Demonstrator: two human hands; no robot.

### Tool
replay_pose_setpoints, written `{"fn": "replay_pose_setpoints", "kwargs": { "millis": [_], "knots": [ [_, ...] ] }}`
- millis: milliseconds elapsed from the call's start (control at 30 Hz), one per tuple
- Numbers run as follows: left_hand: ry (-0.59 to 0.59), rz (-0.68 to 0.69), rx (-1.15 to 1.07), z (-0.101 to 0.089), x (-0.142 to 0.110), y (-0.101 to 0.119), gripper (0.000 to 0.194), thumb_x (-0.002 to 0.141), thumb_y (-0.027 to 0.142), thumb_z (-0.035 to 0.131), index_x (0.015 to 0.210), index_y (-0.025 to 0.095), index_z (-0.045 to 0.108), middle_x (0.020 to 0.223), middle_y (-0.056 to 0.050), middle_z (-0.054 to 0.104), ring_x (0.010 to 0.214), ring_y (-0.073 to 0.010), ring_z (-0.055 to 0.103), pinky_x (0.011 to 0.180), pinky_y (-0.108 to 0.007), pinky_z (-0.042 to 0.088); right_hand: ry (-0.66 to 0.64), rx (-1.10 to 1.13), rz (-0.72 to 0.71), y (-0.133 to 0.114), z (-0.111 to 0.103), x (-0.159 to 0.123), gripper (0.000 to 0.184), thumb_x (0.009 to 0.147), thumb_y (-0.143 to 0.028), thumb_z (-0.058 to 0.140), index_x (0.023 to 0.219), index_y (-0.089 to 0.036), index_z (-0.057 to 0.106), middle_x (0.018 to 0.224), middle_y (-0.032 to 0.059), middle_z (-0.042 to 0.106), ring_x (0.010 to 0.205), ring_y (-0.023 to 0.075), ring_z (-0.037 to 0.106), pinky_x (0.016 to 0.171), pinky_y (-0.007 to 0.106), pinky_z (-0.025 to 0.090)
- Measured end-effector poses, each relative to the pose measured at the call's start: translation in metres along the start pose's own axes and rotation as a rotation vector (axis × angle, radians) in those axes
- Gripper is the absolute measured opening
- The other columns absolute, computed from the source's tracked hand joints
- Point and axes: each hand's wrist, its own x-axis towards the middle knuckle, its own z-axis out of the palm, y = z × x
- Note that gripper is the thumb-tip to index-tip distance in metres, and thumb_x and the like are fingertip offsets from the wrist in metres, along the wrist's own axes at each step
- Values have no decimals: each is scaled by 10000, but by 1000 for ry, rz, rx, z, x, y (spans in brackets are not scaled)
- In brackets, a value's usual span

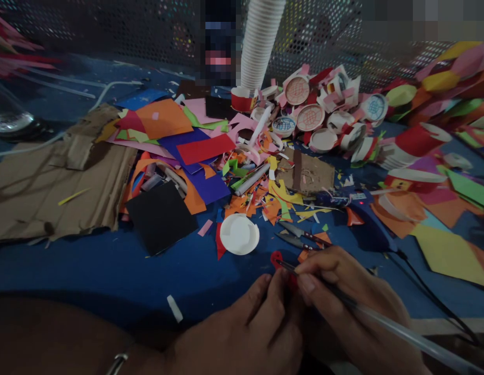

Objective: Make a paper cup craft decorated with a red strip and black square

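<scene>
Between the pressed fingertips of my left hand (245, 330) is a small red paper piece (276, 256), partly hidden by the fingers. My right hand (355, 291) is closed round a pen (400, 327) with a clear barrel. Its dark tip meets the red piece or hovers just over it; I cannot tell which. Just beyond my hands lies a round white paper disc (239, 234) with a red scrap under its left edge. Scissors (298, 238) rest on the blue table (120, 278) ahead of my right hand.
Cardboard (54, 190) covers the left side, beside a black paper square (162, 217). Coloured scraps (249, 200) fill the middle. Cut paper cups (310, 117) are heaped behind, near a tall cup stack (261, 44). A dark blue corded tool (372, 226) lies right.
</scene>
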Motion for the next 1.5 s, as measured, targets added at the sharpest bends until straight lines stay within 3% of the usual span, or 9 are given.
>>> {"fn": "replay_pose_setpoints", "kwargs": {
  "millis": [567, 833, 1067, 1500],
  "knots": [
    [4, -21, -4, -2, 0, -1, 418, 1079, 265, 460, 1405, 121, 679, 1457, -96, 690, 1310, -234, 660, 1122, -320, 484, 15, 19, -51, 1, -1, 0, 113, 1048, -308, 551, 952, -298, 611, 726, -102, 669, 616, 66, 690, 588, 138, 511],
    [24, -38, 4, 0, -2, 1, 416, 1082, 234, 442, 1417, 142, 672, 1428, -52, 713, 1307, -225, 666, 1115, -309, 509, 12, -19, -46, 2, 0, -1, 139, 1064, -326, 522, 960, -299, 611, 785, -84, 714, 692, 89, 737, 605, 147, 531],
    [13, -41, -34, 2, -4, 2, 400, 1078, 237, 480, 1420, 128, 655, 1413, -98, 710, 1303, -233, 674, 1134, -313, 500, 14, -12, -53, 2, 0, 1, 128, 1054, -329, 549, 950, -299, 618, 710, -93, 664, 617, 80, 704, 586, 140, 528],
    [25, -51, -57, 3, -5, 1, 428, 1084, 212, 418, 1436, 81, 625, 1404, -122, 715, 1311, -239, 677, 1112, -300, 534, 6, -31, -55, 1, -1, 0, 138, 1060, -319, 533, 949, -298, 611, 796, -85, 717, 707, 82, 745, 617, 133, 536]
  ]
}}
